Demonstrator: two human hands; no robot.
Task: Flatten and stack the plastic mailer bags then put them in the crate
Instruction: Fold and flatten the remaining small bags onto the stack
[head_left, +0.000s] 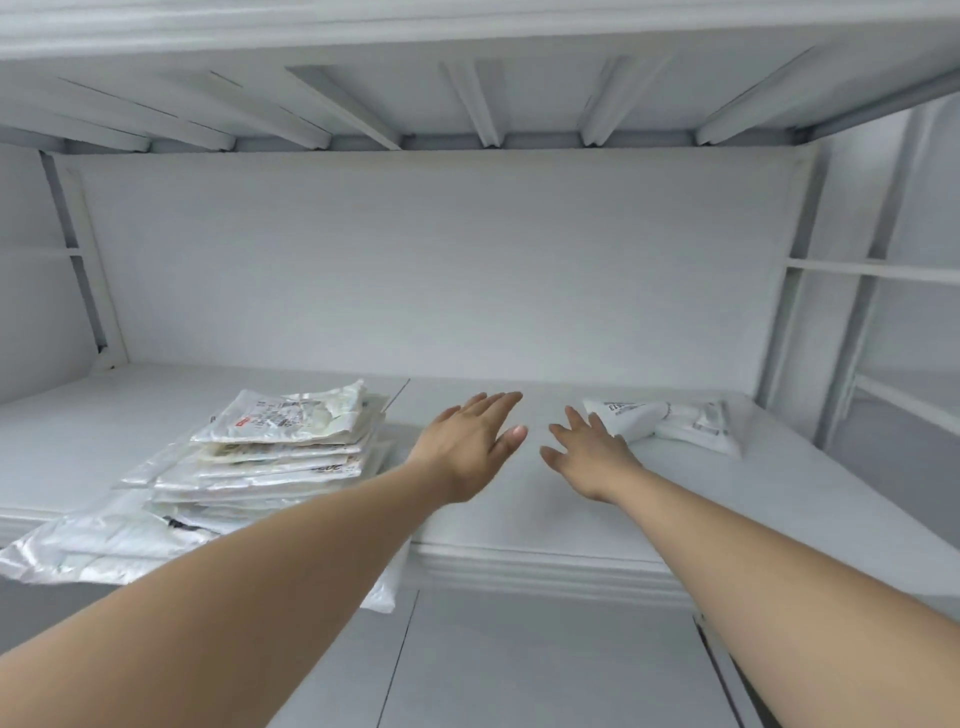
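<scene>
Both hands empty and reaching over the white shelf (519, 525). Your left hand (470, 441) is flat, fingers straight and together, holding nothing, above bare shelf. Your right hand (589, 454) is spread loose, nothing gripped, fingertips at the near end of the loose mailer bag (670, 423); can't tell if they touch it yet.

Risks, as I judge them:
- That loose bag is crumpled and puffy. If you grab it by one corner it'll likely drag and fold worse. If you skip pressing the air out it'll spring back and sit lumpy on the pile.
- The stack of mailer bags (280, 452) is slick plastic, and its layers are fanned, not squared. Its lowest bags hang over the shelf's front edge at 7 o'clock in the frame. Drop the next bag off-centre or push sideways and the top layers could slide.
- Your left forearm (311, 545) passes just beside the stack's right side. A careless sweep could knock the overhanging bags off the shelf.
- No crate in view, so the carry comes later. A loose pile may shed bags when lifted.

Positions: the loose bag lies at 2 o'clock from your right hand, just beside the fingertips, and at 3 o'clock from your left hand, further off. The stack sits at 9 o'clock from your left hand, near but apart, and well apart from the loose bag.
</scene>
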